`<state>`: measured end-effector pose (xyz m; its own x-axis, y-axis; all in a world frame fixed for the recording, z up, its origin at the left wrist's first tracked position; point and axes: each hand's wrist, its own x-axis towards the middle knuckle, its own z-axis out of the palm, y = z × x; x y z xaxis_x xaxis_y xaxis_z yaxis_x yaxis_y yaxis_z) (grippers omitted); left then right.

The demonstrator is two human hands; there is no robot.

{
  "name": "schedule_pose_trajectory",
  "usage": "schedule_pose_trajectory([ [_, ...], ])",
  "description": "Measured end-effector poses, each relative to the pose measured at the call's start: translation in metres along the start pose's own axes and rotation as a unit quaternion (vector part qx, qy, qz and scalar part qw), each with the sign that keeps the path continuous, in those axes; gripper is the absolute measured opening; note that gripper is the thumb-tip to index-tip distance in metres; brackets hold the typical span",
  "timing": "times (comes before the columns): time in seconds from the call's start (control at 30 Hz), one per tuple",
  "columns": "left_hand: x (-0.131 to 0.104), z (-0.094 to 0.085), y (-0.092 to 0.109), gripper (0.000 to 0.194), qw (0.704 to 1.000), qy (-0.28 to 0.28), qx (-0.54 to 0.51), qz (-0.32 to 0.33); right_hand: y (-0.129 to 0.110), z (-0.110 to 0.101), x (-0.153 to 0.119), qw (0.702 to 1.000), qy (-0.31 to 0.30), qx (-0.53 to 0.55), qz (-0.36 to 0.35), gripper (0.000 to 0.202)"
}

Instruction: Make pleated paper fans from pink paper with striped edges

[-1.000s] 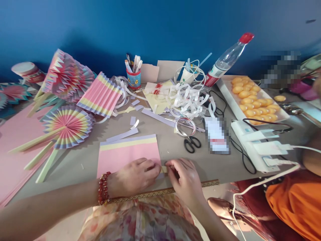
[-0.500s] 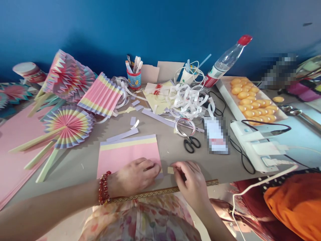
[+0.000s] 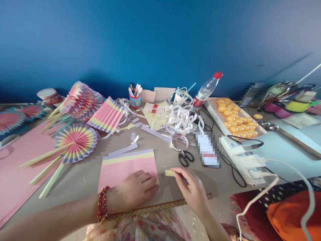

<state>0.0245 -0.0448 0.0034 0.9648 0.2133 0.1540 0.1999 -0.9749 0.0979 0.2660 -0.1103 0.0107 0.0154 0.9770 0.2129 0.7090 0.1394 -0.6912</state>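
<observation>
- Your right hand (image 3: 189, 185) had thumb and forefinger pinched together on the right end of a yellow strip (image 3: 170, 173).
- The strip pointed left from that pinch, its long axis roughly along the table (image 3: 215, 182)'s near edge, and stopped short of the pink sheet (image 3: 125, 167)'s right edge.
- It looked short, narrow, pale and flat, with square-cut ends.
- Your left hand (image 3: 136, 188), farther from the strip, rested palm down over the sheet's near right corner; I couldn't tell whether its fingers closed on anything.
- The sheet lay near the table's near edge, pink, smooth and unpleated, with yellow and lilac bands along its far edge.
- Beyond your right hand lay black-handled scissors (image 3: 185, 154); left of the sheet, a round pleated fan (image 3: 75, 142).
</observation>
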Motion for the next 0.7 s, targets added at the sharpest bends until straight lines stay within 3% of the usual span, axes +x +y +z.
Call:
schedule_pose_trajectory([
  [0.07,0.000,-0.002,0.002,0.024,1.000,-0.007,-0.011,-0.023,-0.003,-0.006,0.017,1.000,-0.002,0.007,-0.020,0.018],
  [0.13,-0.001,-0.006,0.003,0.038,0.999,-0.025,-0.022,-0.029,-0.005,-0.012,0.040,0.999,0.002,0.008,-0.047,0.019],
  [0.27,-0.002,-0.014,0.002,0.049,0.997,-0.037,-0.053,-0.046,-0.003,-0.021,0.108,0.994,0.021,-0.023,-0.102,0.020],
  [0.43,-0.014,-0.026,-0.005,0.027,0.991,0.013,-0.081,-0.102,0.002,-0.013,0.189,0.984,0.049,-0.113,-0.129,0.030],
  [0.5,-0.026,-0.032,-0.008,0.021,0.987,0.043,-0.087,-0.130,0.000,-0.005,0.197,0.980,0.056,-0.130,-0.139,0.037],
  [0.57,-0.042,-0.038,-0.012,0.022,0.981,0.070,-0.089,-0.159,-0.004,0.005,0.187,0.972,0.046,-0.160,-0.167,0.039],
  [0.7,-0.081,-0.043,-0.026,0.027,0.957,0.097,-0.042,-0.271,-0.012,0.024,0.144,0.962,-0.091,-0.111,-0.234,0.035],
])
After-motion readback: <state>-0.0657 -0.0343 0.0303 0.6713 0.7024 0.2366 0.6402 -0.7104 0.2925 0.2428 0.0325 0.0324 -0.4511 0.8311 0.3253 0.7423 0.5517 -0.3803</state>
